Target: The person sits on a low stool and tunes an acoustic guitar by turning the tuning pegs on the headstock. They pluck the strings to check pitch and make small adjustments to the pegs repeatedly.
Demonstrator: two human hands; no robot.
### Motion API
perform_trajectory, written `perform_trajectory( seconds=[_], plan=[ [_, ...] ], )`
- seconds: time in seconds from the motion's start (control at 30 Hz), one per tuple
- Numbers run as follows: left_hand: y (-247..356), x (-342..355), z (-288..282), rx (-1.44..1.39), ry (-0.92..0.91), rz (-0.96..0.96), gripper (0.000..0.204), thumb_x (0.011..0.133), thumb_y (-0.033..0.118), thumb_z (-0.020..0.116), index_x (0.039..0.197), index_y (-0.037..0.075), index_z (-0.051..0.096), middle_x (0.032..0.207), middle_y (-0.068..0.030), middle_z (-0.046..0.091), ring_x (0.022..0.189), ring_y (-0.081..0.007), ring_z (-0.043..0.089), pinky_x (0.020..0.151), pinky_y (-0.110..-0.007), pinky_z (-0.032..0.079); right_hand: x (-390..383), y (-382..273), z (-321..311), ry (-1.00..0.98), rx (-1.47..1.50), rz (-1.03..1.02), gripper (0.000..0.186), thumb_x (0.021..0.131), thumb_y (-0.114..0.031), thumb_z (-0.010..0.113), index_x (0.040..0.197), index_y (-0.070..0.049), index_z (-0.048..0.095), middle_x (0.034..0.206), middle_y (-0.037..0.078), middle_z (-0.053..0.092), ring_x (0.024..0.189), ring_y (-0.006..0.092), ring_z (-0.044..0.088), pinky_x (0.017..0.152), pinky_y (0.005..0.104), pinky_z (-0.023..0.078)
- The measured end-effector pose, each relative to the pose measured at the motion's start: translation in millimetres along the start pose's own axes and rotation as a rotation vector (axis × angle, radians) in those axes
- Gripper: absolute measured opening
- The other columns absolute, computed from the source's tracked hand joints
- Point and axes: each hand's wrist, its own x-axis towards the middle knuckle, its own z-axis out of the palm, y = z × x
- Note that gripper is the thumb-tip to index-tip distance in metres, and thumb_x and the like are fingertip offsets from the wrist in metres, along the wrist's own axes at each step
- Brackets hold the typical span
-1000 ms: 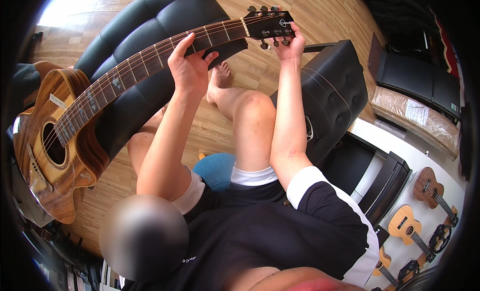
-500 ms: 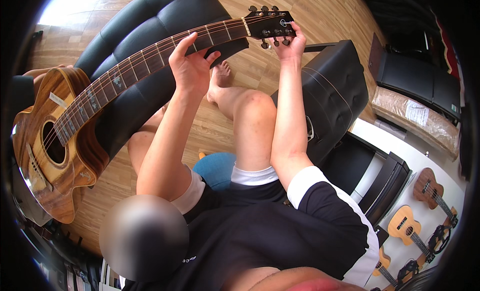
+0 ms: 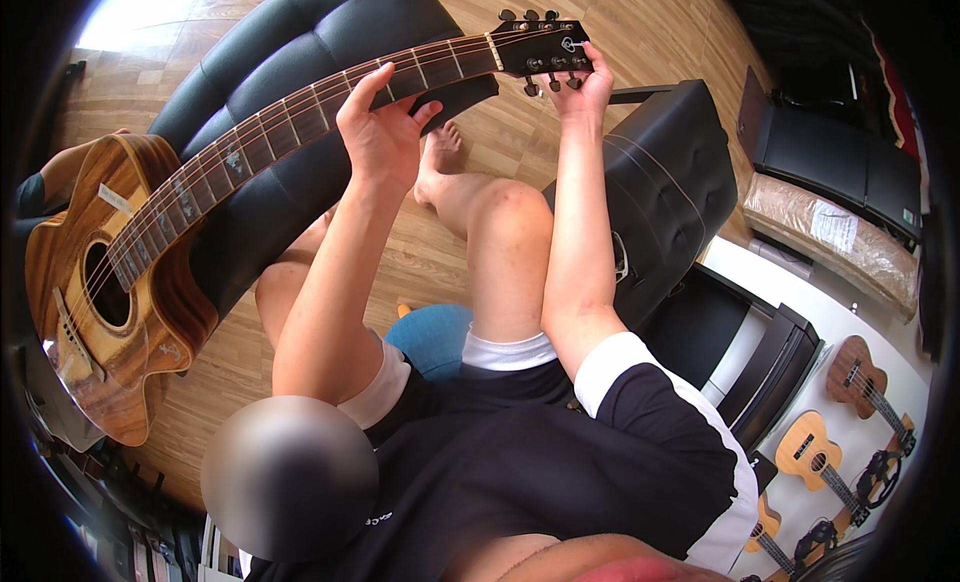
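Note:
A brown acoustic guitar [image 3: 165, 322] spans the view, its body at the left and its black headstock [image 3: 545, 48] at the upper middle. My left hand [image 3: 380, 132] is closed at the guitar's neck [image 3: 300, 117], one fingertip lying over the fretboard and strings. My right hand [image 3: 582, 87] grips the end of the headstock beside the lower tuning pegs [image 3: 553, 83], with a fingertip at its edge. Part of that hand is hidden behind the headstock. Another person's forearm [image 3: 72, 170] shows behind the upper edge of the guitar body.
A black padded bench [image 3: 320, 27] stands beneath the neck. To the right is a black tufted seat [image 3: 660, 182], and a blue round seat [image 3: 430, 337] lies under my legs. Several ukuleles [image 3: 808, 450] hang at the lower right. A wrapped package [image 3: 830, 237] lies at the right.
The headstock has shifted very slightly to the right. At the far left, the other person's forearm and dark sleeve have moved and show more. My hands keep nearly the same places.

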Motion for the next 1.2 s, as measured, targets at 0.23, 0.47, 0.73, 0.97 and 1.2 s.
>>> perform_trajectory(
  seconds=[0.23, 0.47, 0.73, 0.97, 1.2],
  plan=[
    [0, 0, -2, -0.004, 0.009, 0.007, 0.024, 0.087, 0.024, 0.06, 0.106, 0.009, 0.06, 0.107, -0.0084, 0.066, 0.1, -0.0252, 0.061, 0.085, -0.042, 0.044, 1, -1, -7, -0.302, 0.135, 0.14, 0.04, 0.089, -0.017, 0.051, 0.121, 0.004, 0.058, 0.127, 0.018, 0.06, 0.121, 0.0328, 0.055, 0.105, 0.0518, 0.041],
    [0, 1, -3, -0.013, 0.01, -0.006, 0.024, 0.088, 0.024, 0.059, 0.106, 0.008, 0.059, 0.107, -0.0089, 0.066, 0.099, -0.0257, 0.061, 0.084, -0.042, 0.045, 3, -1, -10, -0.312, 0.097, 0.143, 0.047, 0.091, -0.022, 0.046, 0.13, 0.004, 0.052, 0.134, 0.018, 0.056, 0.127, 0.0339, 0.05, 0.11, 0.0551, 0.034],
    [0, -1, -1, 0.005, 0.003, 0.007, 0.025, 0.088, 0.024, 0.059, 0.107, 0.008, 0.06, 0.107, -0.0088, 0.066, 0.1, -0.0252, 0.062, 0.084, -0.041, 0.046, -2, -1, -3, -0.102, 0.05, 0.069, 0.04, 0.092, -0.023, 0.046, 0.121, 0.002, 0.058, 0.125, 0.018, 0.061, 0.12, 0.0331, 0.055, 0.103, 0.0541, 0.041],
    [-1, 1, 0, 0.0, -0.002, -0.002, 0.025, 0.088, 0.025, 0.059, 0.107, 0.009, 0.06, 0.108, -0.0086, 0.066, 0.099, -0.0252, 0.062, 0.083, -0.041, 0.046, 6, -2, -10, -0.226, 0.163, 0.087, 0.044, 0.092, -0.022, 0.046, 0.127, 0.003, 0.056, 0.125, 0.018, 0.062, 0.119, 0.033, 0.055, 0.104, 0.0543, 0.04],
    [-2, 1, 1, 0.002, -0.018, -0.004, 0.025, 0.088, 0.025, 0.059, 0.107, 0.009, 0.06, 0.108, -0.0085, 0.066, 0.099, -0.0249, 0.061, 0.084, -0.042, 0.045, 13, -1, -13, -0.263, 0.197, 0.053, 0.048, 0.092, -0.029, 0.045, 0.125, 0.004, 0.057, 0.126, 0.017, 0.061, 0.119, 0.0328, 0.056, 0.103, 0.0541, 0.041]
  ],
)
